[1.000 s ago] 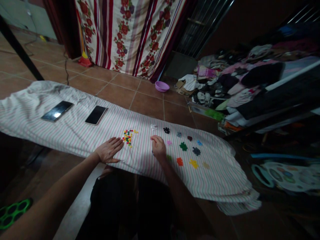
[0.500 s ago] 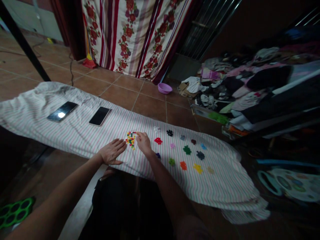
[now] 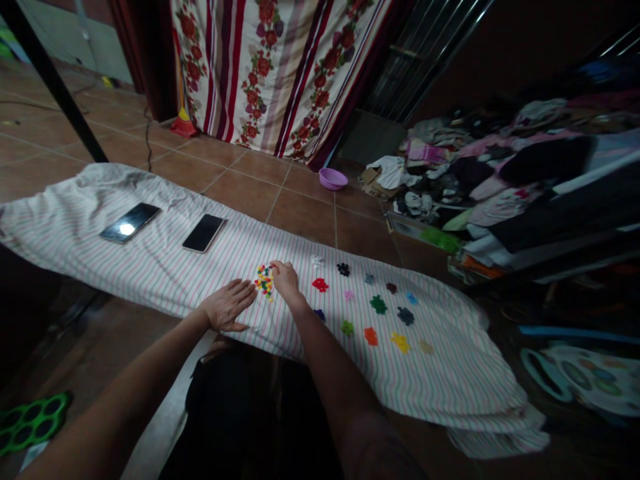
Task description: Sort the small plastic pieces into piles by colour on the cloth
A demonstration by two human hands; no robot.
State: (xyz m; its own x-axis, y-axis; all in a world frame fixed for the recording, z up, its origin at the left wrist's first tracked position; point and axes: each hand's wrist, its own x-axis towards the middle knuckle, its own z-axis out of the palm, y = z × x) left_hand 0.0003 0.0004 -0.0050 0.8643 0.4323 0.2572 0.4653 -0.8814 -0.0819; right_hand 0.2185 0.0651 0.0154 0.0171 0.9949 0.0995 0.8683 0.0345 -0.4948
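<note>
Many small red, yellow and green pieces lie in a mixed heap on the striped cloth. Left of the heap, my left hand lies flat with its fingers stretched out, their tips at or very near the edge; it seems to hold nothing. At the heap's right edge, my right hand is narrowed to a pinch, though I can't tell whether a piece is between the fingertips. If I slide the left hand, I could drag the cloth and scatter the heap. Too loose a pinch could flick a piece into the red cluster, right of the heap, or the white cluster, right of it and farther from me. My right forearm passes close by the dark blue-violet cluster, right of the heap and nearer me, so a low sweep could smear those pieces.
</note>
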